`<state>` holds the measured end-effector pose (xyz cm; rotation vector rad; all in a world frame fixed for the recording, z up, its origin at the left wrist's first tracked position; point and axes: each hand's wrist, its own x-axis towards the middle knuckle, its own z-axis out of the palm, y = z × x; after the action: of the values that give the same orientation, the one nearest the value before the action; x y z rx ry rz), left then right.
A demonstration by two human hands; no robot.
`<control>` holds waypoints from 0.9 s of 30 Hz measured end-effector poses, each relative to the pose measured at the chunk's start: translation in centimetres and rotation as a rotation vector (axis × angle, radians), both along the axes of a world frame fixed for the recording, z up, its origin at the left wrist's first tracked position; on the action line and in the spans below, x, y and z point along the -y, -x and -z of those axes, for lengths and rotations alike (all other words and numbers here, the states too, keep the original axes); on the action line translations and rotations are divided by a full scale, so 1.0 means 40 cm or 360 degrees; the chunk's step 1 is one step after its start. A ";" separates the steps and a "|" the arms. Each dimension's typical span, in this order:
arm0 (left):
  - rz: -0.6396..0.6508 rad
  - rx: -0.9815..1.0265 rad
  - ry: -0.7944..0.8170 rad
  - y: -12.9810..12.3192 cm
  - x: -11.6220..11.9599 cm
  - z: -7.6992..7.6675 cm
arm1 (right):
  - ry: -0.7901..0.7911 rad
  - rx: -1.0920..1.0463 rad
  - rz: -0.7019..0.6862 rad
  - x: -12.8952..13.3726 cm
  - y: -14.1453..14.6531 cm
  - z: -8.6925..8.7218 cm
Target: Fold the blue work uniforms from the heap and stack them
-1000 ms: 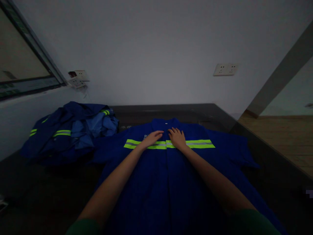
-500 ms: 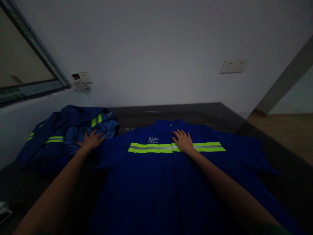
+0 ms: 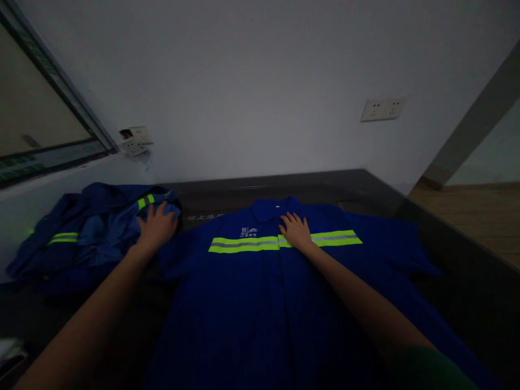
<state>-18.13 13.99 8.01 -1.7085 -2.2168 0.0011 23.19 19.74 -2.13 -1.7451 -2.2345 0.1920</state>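
Note:
A blue work shirt (image 3: 244, 287) with a yellow-green reflective band and a white chest logo lies spread face up, collar away from me. My right hand (image 3: 296, 232) rests on its front just below the collar, fingers spread and slightly bent. At the left, a crumpled heap of blue work clothes (image 3: 97, 216) with the same kind of bands lies beside the shirt's sleeve. My left hand (image 3: 158, 226) is at the heap's right edge, fingers apart and holding nothing. Whether its fingertips touch the cloth I cannot tell.
The dark table (image 3: 260, 181) stands against a pale wall. Wall sockets (image 3: 382, 109) sit at the right, and a loose socket (image 3: 136, 142) at the left near a window frame (image 3: 77, 97). A white object (image 3: 11, 352) is partly visible at lower left.
The heap of clothes has shifted left, away from the shirt, and my left hand has lifted off it a little. My right hand stays on the shirt. The view has shifted slightly.

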 end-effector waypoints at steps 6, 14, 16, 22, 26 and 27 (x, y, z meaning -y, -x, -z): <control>0.0500 0.0445 0.0430 -0.231 0.016 0.140 | -0.0238 -0.0044 -0.0043 0.028 -0.091 -0.046; 0.0334 0.0537 0.0458 -0.136 0.018 0.237 | 0.0127 0.0282 0.0577 0.079 -0.587 -0.016; 0.0290 0.0560 0.0474 -0.121 0.006 0.236 | 0.0181 0.0302 0.0599 0.094 -0.639 0.015; 0.0180 0.0547 0.0422 -0.101 -0.019 0.221 | -0.0052 0.0265 0.0606 0.093 -0.613 0.035; 0.0133 0.0566 0.0223 -0.066 0.033 0.159 | -0.0348 0.0151 0.0567 0.107 -0.673 -0.004; 0.0114 0.0583 0.0127 -0.053 0.059 0.139 | -0.0397 0.0109 0.0656 0.116 -0.709 -0.013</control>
<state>-16.00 11.64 2.43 -1.9625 -2.4349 -0.2644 51.54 15.09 -1.62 -2.0379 -1.7932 -0.2294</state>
